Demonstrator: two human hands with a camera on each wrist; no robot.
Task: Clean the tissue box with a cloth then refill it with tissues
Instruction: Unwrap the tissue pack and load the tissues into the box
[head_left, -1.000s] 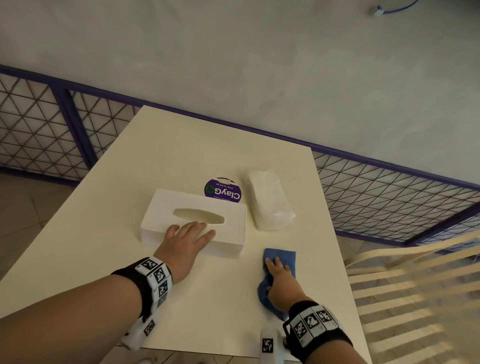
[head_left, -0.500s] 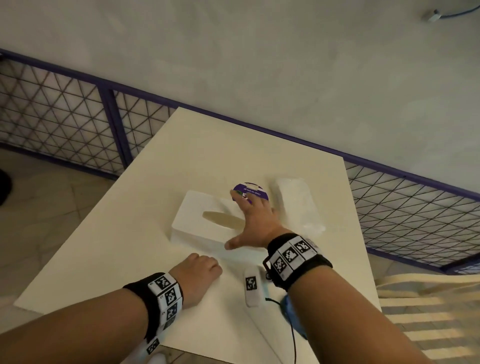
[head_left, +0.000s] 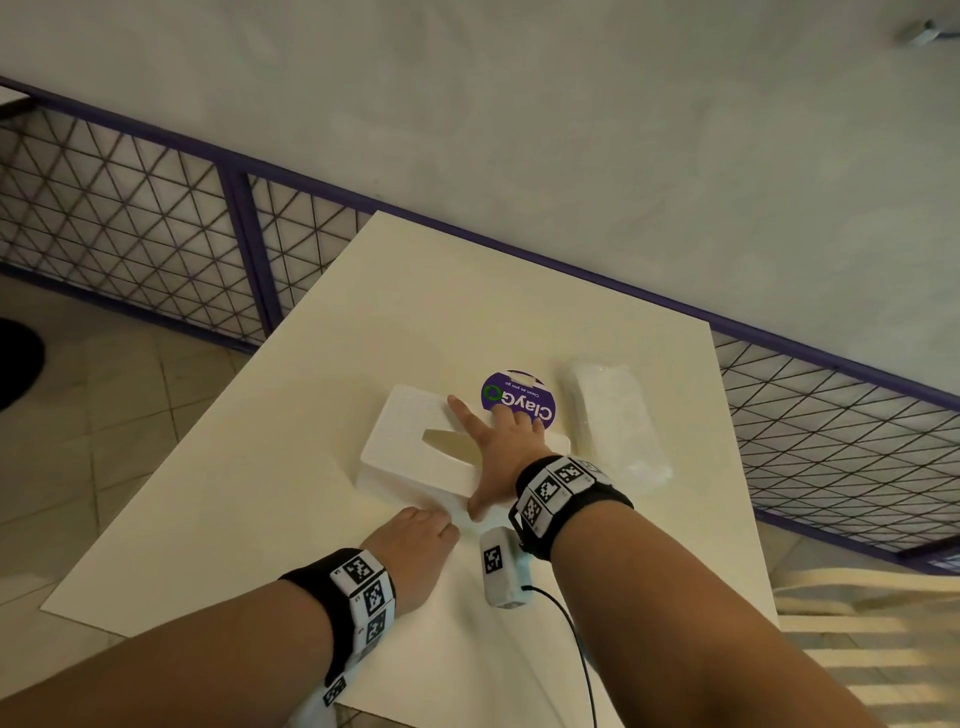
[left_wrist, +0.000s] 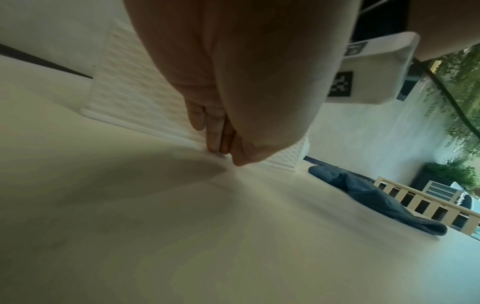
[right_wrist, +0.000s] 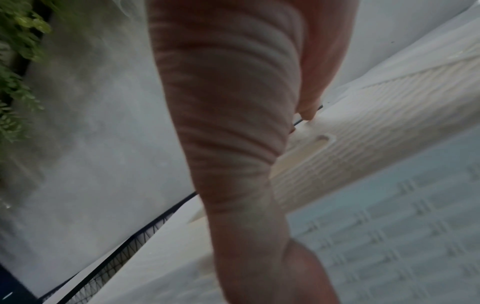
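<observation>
Two hands at white ribbed plastic tissue box (head_left: 415, 447) on table (head_left: 311, 519) | blue cloth (left_wrist: 376, 195) was released; right hand (head_left: 501, 457) now spread flat on box top | left hand (head_left: 415, 540) curled at box base, empty | wiping not yet seen.

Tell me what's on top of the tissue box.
The right hand lies spread across the tissue box, covering part of the slot. Nothing shows through the slot; the inside stays hidden.
</observation>
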